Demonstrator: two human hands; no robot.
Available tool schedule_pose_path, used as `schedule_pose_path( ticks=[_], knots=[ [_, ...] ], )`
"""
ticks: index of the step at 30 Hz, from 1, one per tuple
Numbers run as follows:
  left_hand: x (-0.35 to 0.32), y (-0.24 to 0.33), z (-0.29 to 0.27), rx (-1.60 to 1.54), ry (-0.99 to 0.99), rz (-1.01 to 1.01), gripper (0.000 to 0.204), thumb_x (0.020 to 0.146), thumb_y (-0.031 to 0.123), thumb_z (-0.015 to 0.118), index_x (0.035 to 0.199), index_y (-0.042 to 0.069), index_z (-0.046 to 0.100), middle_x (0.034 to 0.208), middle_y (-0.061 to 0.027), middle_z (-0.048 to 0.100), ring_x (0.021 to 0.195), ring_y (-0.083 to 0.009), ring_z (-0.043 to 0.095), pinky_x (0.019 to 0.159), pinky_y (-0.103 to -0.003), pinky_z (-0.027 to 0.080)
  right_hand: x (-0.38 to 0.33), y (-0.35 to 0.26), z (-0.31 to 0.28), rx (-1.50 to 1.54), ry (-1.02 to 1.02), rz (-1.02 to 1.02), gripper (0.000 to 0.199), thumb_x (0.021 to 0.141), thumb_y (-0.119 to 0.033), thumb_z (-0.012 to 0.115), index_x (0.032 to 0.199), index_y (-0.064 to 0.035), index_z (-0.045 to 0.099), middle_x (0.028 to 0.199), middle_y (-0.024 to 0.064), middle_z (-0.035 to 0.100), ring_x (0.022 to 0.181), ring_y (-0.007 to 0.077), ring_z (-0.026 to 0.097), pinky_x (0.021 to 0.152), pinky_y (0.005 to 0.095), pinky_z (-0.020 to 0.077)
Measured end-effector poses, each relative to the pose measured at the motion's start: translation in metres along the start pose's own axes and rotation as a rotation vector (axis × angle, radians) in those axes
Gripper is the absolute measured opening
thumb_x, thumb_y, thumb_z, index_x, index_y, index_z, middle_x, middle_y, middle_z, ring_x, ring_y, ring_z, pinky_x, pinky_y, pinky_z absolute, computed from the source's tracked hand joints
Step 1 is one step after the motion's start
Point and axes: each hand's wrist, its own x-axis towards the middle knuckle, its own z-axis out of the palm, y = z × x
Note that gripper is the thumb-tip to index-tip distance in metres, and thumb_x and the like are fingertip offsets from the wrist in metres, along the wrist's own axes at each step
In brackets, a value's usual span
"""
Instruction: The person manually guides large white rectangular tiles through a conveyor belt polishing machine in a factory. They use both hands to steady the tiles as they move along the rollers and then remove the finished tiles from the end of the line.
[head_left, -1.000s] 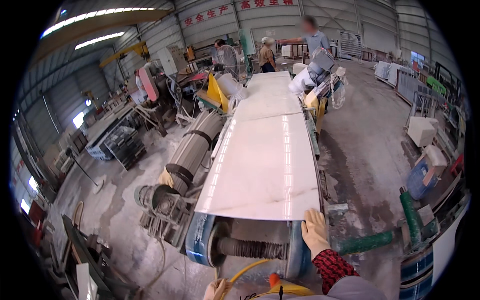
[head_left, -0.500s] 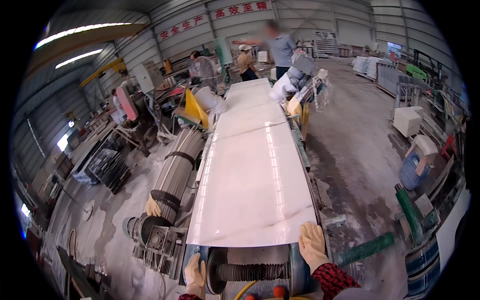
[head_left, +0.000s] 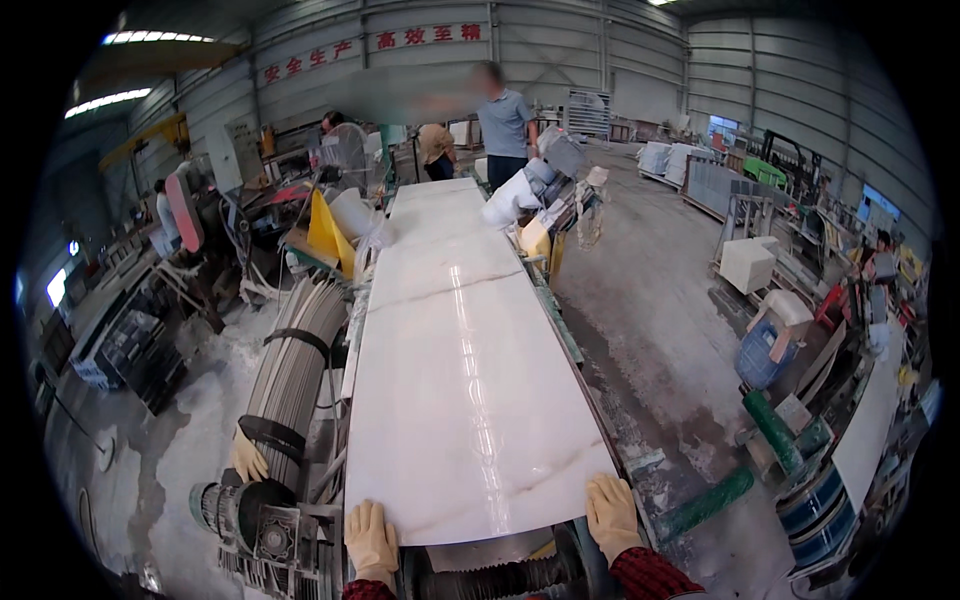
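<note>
A long white stone slab (head_left: 470,400) with thin brown veins lies flat on a roller conveyor, and its polished face reflects the lights. My left hand (head_left: 371,541), in a cream rubber glove, rests at the slab's near left corner with its fingers stretched forward. At the near right corner my right hand (head_left: 612,515), gloved alike, lies against the edge with its fingers extended. Both hands look open, though their undersides are hidden. Below the slab's near edge a dark ribbed roller (head_left: 500,578) shows between the hands.
Left of the conveyor are a motor (head_left: 235,515), a loose glove (head_left: 247,457) and a strapped bundle of strips (head_left: 290,375). A green post (head_left: 705,505) juts out on the right. A person in a blue shirt (head_left: 505,125) stands beyond the far end.
My left hand has moved up from below the slab to its near left corner. The view has swung right. The person in blue has lowered the outstretched arm.
</note>
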Motion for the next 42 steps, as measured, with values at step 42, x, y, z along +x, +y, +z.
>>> schedule_pose_path(
  ticks=[42],
  knots=[
    [-0.014,0.000,-0.008,-0.004,-0.013,-0.040,0.047,0.107,0.021,0.074,0.148,-0.002,0.071,0.158,-0.0263,0.070,0.147,-0.0504,0.062,0.131,-0.060,0.047,-0.009,-0.010,-0.003,-0.028,-0.008,-0.013,0.031,0.107,-0.008,0.077,0.137,-0.0036,0.073,0.144,0.0207,0.074,0.143,0.0431,0.069,0.127,0.0570,0.0515]
  ],
)
